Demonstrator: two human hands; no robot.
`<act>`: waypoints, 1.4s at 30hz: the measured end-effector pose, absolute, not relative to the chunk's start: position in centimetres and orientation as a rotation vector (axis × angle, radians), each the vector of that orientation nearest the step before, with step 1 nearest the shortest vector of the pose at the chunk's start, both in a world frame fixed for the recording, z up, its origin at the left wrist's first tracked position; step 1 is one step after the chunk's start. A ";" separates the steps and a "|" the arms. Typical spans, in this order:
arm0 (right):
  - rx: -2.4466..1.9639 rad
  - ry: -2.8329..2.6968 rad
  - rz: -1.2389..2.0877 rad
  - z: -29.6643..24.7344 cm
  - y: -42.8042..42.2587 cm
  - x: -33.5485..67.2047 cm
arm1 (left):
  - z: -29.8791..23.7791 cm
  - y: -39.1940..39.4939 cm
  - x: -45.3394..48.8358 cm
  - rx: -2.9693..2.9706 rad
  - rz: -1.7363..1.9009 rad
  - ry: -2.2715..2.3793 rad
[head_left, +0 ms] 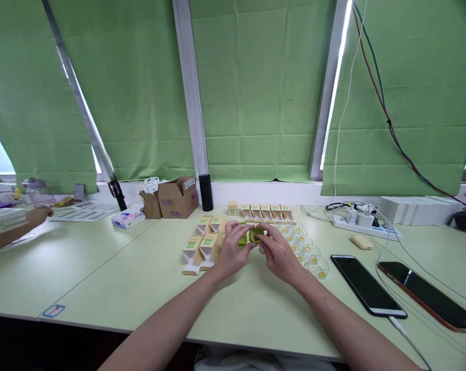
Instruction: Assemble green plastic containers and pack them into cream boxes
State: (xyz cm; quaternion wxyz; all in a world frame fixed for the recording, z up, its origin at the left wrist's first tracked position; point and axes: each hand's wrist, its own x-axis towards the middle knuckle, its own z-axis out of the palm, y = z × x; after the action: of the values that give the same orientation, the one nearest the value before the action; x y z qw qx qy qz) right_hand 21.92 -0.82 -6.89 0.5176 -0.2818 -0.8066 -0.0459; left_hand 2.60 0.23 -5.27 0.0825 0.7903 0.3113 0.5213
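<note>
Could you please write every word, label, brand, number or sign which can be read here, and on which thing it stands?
No word, brand or number is readable.
Cardboard box: purple print and a pale label, both too small and blurred.
White-and-purple packet: print too blurred.
Small cartons: green labels, too small.
Sticker on the table: a slanting red mark inside a blue frame.

The left hand point(235, 250) and right hand point(279, 252) partly hid the green case point(257, 234). The left edge cut off a co-worker's arm point(9, 234). The carton's point(177, 200) lettering was too small to read.
</note>
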 end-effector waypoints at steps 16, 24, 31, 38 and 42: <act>-0.708 -1.232 1.070 -6.0 -0.3 21.0 | -5.0 -0.5 2.7 2.590 1.473 0.937; -0.759 -1.337 0.966 -6.4 -0.5 20.8 | -5.1 -0.5 3.0 2.761 1.468 0.969; -0.945 -1.534 0.594 -5.5 -0.7 22.7 | -4.9 -0.1 3.0 2.548 1.634 1.049; -1.352 -1.970 -0.203 -4.1 -1.1 24.8 | -5.2 1.5 2.7 1.828 1.563 1.048; -1.503 -2.227 -0.331 -3.8 -1.3 25.0 | -5.5 2.8 2.6 1.431 1.487 0.836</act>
State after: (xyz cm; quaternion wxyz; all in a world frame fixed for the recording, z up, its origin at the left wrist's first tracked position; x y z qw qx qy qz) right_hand 25.04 -1.33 -3.83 0.2158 -0.5421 -0.8033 -0.1195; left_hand 2.64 2.80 -5.48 0.4416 0.5766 0.3370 0.5991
